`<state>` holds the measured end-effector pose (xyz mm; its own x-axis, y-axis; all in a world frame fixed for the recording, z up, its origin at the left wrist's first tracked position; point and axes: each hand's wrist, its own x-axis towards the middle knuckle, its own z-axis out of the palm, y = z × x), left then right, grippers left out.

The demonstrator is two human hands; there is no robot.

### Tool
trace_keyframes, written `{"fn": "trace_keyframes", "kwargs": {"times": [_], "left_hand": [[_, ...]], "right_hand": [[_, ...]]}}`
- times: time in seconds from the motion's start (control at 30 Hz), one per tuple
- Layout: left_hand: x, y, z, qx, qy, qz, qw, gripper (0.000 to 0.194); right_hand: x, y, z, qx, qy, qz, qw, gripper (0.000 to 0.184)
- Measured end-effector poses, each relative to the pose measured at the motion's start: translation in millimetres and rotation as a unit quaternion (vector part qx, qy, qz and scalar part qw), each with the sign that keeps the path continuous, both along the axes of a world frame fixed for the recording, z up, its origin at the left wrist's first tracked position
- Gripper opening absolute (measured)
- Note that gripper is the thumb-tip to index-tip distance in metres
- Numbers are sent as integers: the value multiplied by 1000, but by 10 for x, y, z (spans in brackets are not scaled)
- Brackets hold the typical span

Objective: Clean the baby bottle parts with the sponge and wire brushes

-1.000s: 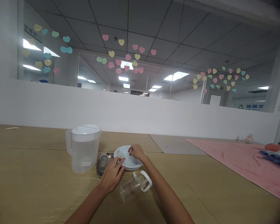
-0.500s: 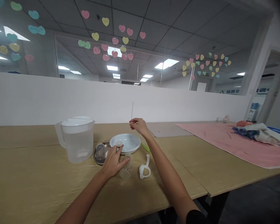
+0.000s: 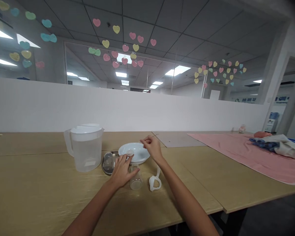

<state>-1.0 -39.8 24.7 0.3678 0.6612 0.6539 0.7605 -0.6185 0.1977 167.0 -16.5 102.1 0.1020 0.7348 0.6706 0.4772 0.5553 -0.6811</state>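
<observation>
Many paper hearts dot the window beyond the table's far edge. Hands sit apart: left hand spread, thumb at a cup; right hand by the bowl, pinching a wire.

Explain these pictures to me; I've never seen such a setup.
There is no machine here: a person works bare-handed, seen by one head-worn camera looking forward and down. On the tan table stand a lidded pitcher, a white bowl and a metal tray bearing a clear domed piece. A white handle piece lies nearer the person; a pink cloth spreads to the right. The right hand pinches a thin wire. The left hand has its thumb at a clear cup; whether its fingers grip anything is hard to tell.
</observation>
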Motion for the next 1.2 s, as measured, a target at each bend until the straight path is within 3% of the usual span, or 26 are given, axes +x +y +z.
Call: {"fn": "trace_keyframes", "kwargs": {"times": [0.1,0.2,0.37,0.43,0.53,0.9,1.07,1.2], "left_hand": [[12,-39,32,-32,7,4,999,60],[36,-74,28,-91,12,7,996,61],[57,-84,-15,-131,-3,11,991,67],[60,-78,-19,-155,-26,-4,988,70],[70,-79,-10,-186,-58,-41,980,75],[115,-123,5,-176,-147,-131,964,80],[138,-124,-7,-129,-186,-156,961,82],[152,-128,-15,-125,-191,-165,960,87]], "right_hand": [[263,-273,-200,-26,52,-1,998,36],[417,-495,-460,-51,13,-45,998,44],[469,-618,-720,-100,-162,-164,968,31],[470,-610,-765,-138,-201,-177,954,21],[479,-582,-809,-152,-204,-152,955,15],[510,-504,-814,-102,-30,-115,988,31],[553,-442,-841,-123,117,-87,982,41],[579,-445,-841,-80,215,-96,969,48]]}}
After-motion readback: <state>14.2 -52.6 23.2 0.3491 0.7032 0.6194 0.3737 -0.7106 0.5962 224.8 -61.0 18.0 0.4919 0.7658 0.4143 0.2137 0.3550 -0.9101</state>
